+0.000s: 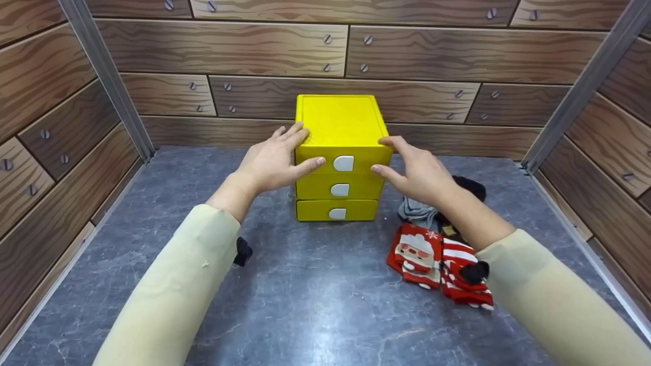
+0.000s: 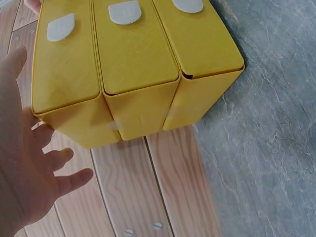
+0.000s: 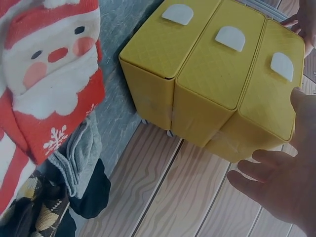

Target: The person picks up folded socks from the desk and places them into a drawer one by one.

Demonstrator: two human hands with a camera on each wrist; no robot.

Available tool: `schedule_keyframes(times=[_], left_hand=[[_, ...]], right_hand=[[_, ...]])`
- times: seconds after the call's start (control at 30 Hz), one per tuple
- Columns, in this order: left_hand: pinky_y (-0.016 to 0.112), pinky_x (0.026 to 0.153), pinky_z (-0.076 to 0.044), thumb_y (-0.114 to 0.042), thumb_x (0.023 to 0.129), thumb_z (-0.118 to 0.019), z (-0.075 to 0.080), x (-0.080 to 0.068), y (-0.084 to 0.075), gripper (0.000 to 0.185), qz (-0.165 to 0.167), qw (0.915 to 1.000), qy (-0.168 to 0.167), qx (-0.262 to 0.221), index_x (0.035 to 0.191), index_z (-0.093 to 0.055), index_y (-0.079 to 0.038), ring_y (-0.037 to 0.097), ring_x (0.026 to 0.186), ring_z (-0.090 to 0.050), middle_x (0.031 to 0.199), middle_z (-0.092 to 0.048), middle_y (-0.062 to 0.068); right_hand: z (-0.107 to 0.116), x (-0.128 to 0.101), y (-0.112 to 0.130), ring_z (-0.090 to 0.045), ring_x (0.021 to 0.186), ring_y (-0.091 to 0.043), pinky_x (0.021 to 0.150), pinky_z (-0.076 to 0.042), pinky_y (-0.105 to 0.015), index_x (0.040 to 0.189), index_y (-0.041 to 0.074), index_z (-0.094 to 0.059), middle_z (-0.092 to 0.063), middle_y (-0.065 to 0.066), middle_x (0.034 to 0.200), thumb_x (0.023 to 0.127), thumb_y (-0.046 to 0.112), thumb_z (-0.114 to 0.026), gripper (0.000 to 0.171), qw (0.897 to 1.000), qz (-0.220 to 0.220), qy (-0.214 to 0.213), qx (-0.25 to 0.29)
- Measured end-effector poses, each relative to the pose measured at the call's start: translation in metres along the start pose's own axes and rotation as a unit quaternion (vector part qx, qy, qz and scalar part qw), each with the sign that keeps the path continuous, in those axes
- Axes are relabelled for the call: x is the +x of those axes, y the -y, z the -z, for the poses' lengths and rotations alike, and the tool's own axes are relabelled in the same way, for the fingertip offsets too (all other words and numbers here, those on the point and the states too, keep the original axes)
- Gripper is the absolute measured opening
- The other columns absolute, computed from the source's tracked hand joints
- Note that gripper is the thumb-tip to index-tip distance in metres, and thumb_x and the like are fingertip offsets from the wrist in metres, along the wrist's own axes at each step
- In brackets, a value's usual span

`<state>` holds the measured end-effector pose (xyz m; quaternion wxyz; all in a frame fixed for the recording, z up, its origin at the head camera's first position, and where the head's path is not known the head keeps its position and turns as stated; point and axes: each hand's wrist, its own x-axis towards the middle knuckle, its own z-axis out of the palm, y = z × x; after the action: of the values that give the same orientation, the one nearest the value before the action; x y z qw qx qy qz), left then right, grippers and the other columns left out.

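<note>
Framing a yellow three-drawer box [image 1: 339, 152], the left hand [image 1: 272, 162] and right hand [image 1: 414, 173] rest spread against its top corners. All drawers look closed. Socks [image 1: 440, 254] lie loose on the table [image 1: 315, 295] just beside the box, none put away.

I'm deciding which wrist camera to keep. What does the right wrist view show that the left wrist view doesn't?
Only the right wrist view shows the socks: the Santa sock, the grey sock and a dark one beneath it, plus the right hand. Only the left wrist view shows the left hand. Both show the yellow drawer unit with its three white handles, on the grey surface.
</note>
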<state>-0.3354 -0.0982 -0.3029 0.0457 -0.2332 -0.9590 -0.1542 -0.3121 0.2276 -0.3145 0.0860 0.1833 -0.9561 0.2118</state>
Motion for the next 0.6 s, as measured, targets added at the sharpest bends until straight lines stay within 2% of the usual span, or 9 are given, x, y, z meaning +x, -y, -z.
schedule_keyframes(times=[0.13, 0.23, 0.3, 0.37, 0.4, 0.47, 0.5, 0.6], left_hand=[[0.060, 0.121, -0.032, -0.082, 0.099, -0.037, -0.001, 0.001, 0.003, 0.093, 0.000, 0.9998, -0.006, -0.018, 0.171, -0.028, -0.024, 0.031, 0.161, -0.021, 0.177, -0.015, -0.002], [0.060, 0.121, -0.031, -0.081, 0.100, -0.039, -0.003, 0.001, 0.004, 0.090, -0.004, 0.9994, -0.010, -0.034, 0.170, -0.028, -0.025, 0.029, 0.160, -0.022, 0.177, -0.015, -0.004], [0.061, 0.121, -0.031, -0.080, 0.100, -0.040, -0.003, 0.001, 0.004, 0.090, -0.004, 0.9992, -0.010, -0.037, 0.170, -0.029, -0.026, 0.028, 0.160, -0.024, 0.177, -0.015, -0.004], [0.061, 0.122, -0.030, -0.080, 0.100, -0.040, -0.003, 0.001, 0.004, 0.089, -0.004, 0.9993, -0.009, -0.036, 0.170, -0.029, -0.026, 0.028, 0.160, -0.025, 0.177, -0.015, -0.005], [0.061, 0.122, -0.030, -0.081, 0.100, -0.040, -0.004, 0.001, 0.004, 0.089, -0.004, 0.9993, -0.009, -0.035, 0.170, -0.029, -0.026, 0.029, 0.160, -0.025, 0.177, -0.015, -0.005], [0.060, 0.122, -0.031, -0.081, 0.100, -0.041, -0.004, 0.001, 0.004, 0.090, -0.003, 0.9994, -0.008, -0.033, 0.170, -0.029, -0.026, 0.029, 0.159, -0.027, 0.177, -0.015, -0.004], [0.060, 0.121, -0.031, -0.081, 0.099, -0.041, -0.004, 0.001, 0.004, 0.091, -0.002, 0.9994, -0.009, -0.033, 0.170, -0.029, -0.026, 0.029, 0.159, -0.028, 0.177, -0.015, -0.004], [0.058, 0.121, -0.033, -0.082, 0.099, -0.040, -0.005, 0.002, 0.004, 0.092, -0.002, 0.9994, -0.013, -0.034, 0.170, -0.030, -0.024, 0.031, 0.157, -0.031, 0.177, -0.016, -0.002]], right_hand=[[0.003, -0.007, 0.003, -0.051, 0.142, -0.037, 0.114, -0.039, -0.064, 0.166, 0.027, -0.035, -0.049, -0.011, 0.162, 0.104, 0.064, -0.057, 0.075, 0.999, 0.012, -0.034, 0.002], [0.007, -0.015, 0.006, -0.069, 0.108, -0.038, 0.106, -0.047, -0.063, 0.165, 0.029, -0.038, -0.054, -0.013, 0.158, 0.106, 0.054, -0.061, 0.068, 0.994, 0.030, -0.106, 0.006], [0.009, -0.019, 0.009, -0.071, 0.097, -0.037, 0.099, -0.052, -0.060, 0.159, 0.024, -0.047, -0.062, -0.015, 0.148, 0.106, 0.044, -0.065, 0.060, 0.985, 0.052, -0.163, 0.011], [0.009, -0.023, 0.013, -0.070, 0.082, -0.032, 0.088, -0.058, -0.053, 0.151, 0.017, -0.056, -0.071, -0.014, 0.132, 0.106, 0.035, -0.068, 0.050, 0.976, 0.076, -0.202, 0.024], [0.008, -0.024, 0.014, -0.072, 0.084, -0.029, 0.084, -0.059, -0.049, 0.146, 0.013, -0.059, -0.074, -0.013, 0.124, 0.105, 0.031, -0.070, 0.046, 0.973, 0.088, -0.211, 0.033], [0.005, -0.025, 0.019, -0.073, 0.088, -0.025, 0.077, -0.060, -0.043, 0.138, 0.009, -0.063, -0.077, -0.010, 0.111, 0.104, 0.026, -0.072, 0.039, 0.971, 0.102, -0.207, 0.058], [0.003, -0.025, 0.022, -0.073, 0.084, -0.022, 0.073, -0.060, -0.039, 0.136, 0.008, -0.064, -0.077, -0.009, 0.107, 0.104, 0.024, -0.073, 0.037, 0.973, 0.104, -0.194, 0.073], [-0.007, -0.022, 0.030, -0.074, 0.082, -0.019, 0.070, -0.061, -0.037, 0.134, 0.009, -0.065, -0.078, -0.007, 0.105, 0.103, 0.025, -0.074, 0.036, 0.979, 0.089, -0.143, 0.116]])
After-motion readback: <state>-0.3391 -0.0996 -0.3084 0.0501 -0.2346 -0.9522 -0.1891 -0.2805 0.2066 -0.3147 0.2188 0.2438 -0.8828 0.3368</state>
